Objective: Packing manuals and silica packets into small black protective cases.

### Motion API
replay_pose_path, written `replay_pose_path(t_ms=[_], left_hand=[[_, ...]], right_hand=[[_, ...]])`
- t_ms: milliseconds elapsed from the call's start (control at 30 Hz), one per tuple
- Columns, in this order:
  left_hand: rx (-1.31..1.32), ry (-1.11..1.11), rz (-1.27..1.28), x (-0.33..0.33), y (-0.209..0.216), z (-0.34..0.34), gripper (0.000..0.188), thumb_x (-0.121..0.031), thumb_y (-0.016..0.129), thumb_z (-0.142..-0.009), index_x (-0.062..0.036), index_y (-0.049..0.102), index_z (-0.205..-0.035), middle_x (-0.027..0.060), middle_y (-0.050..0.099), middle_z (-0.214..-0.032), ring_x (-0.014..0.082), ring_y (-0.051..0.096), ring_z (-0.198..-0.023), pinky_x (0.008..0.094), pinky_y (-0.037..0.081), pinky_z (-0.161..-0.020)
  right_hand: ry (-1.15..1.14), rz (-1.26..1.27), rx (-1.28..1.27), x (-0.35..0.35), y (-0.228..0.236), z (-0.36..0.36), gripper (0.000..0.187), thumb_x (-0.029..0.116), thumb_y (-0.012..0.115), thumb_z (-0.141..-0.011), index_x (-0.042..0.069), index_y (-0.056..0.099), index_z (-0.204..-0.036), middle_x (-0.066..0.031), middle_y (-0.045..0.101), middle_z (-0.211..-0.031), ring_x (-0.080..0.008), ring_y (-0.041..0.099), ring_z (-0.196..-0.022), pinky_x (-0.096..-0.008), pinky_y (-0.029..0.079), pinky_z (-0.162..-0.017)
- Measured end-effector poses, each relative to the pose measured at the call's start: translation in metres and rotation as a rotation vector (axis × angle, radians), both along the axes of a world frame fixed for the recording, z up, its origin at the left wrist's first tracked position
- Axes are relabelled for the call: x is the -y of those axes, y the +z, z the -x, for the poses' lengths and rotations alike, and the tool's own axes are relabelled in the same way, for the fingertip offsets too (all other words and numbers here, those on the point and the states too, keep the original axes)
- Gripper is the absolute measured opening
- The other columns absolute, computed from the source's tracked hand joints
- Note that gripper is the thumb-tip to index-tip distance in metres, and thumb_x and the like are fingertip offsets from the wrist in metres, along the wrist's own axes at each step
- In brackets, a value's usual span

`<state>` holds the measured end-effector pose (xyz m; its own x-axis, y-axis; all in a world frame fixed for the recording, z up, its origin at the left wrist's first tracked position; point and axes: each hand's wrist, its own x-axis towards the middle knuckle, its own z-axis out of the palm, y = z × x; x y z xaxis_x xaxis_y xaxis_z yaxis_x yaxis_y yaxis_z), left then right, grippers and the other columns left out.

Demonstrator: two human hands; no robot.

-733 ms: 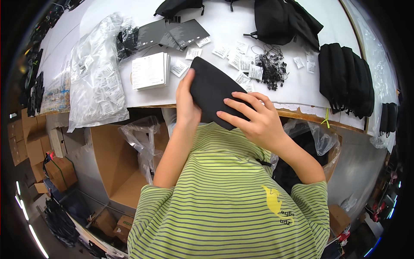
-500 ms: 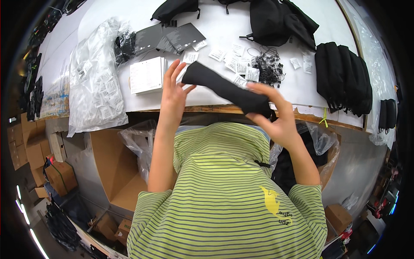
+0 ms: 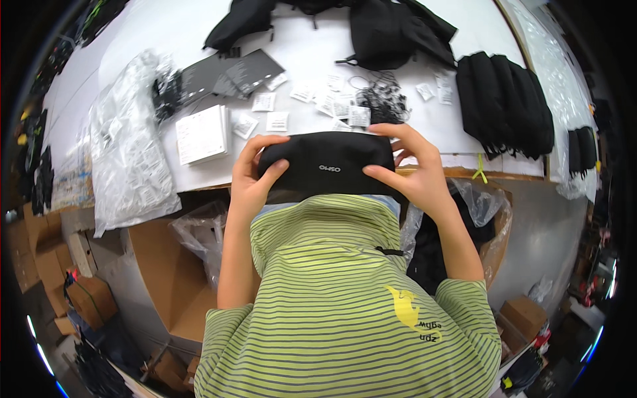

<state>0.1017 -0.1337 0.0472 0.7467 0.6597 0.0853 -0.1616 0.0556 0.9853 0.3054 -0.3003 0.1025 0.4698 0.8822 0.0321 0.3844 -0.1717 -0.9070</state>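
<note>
A black fabric pouch (image 3: 322, 151), long and rounded, with pale lettering on its face, is held level between both hands at the table's near edge. My left hand (image 3: 252, 178) grips its left end, the thumb on the face and the fingers over the top. At the other end my right hand (image 3: 417, 167) pinches it the same way. Just beyond the pouch lie several small white printed squares (image 3: 277, 121), and a tangle of thin black cords (image 3: 381, 96) is behind its right part. A stack of white cards (image 3: 199, 136) stands left of my left hand.
Dark printed sheets (image 3: 252, 71) and a clear plastic bag of white labels (image 3: 129, 142) lie on the left of the white table. Black bags (image 3: 388, 36) lie at the far side, and a row of black pouches (image 3: 504, 106) at the right. An open cardboard box (image 3: 169, 272) stands below.
My left hand has closed on the pouch's left end. The pouch has turned from tilted to level, and its lettered face now shows. The view has shifted slightly.
</note>
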Motion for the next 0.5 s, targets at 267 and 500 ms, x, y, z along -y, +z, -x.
replay_pose_path(t_ms=[267,500], left_hand=[[-0.125,-0.015,-0.271,-0.003,-0.008,0.004,0.021,-0.018,0.064,-0.083,-0.0009,0.056,-0.093,0.0066,0.053,-0.094,0.0186,0.048,-0.09,0.0284,0.037,-0.085],[-0.118,-0.306,-0.573,0.034,0.11,-0.03,0.029,-0.015,0.062,-0.078,0.0018,0.055,-0.1,0.0124,0.054,-0.097,0.0232,0.05,-0.095,0.0335,0.039,-0.088]], right_hand=[[0.213,0.254,-0.204,0.019,0.006,-0.022,0.027,0.017,0.074,-0.078,0.008,0.071,-0.103,-0.0058,0.067,-0.092,-0.0092,0.057,-0.07,-0.0234,0.049,-0.061],[-0.344,-0.059,-0.068,0.097,0.049,-0.12,0.031,0.016,0.071,-0.081,0.008,0.067,-0.111,-0.0022,0.069,-0.091,-0.0072,0.063,-0.072,-0.0231,0.051,-0.066]])
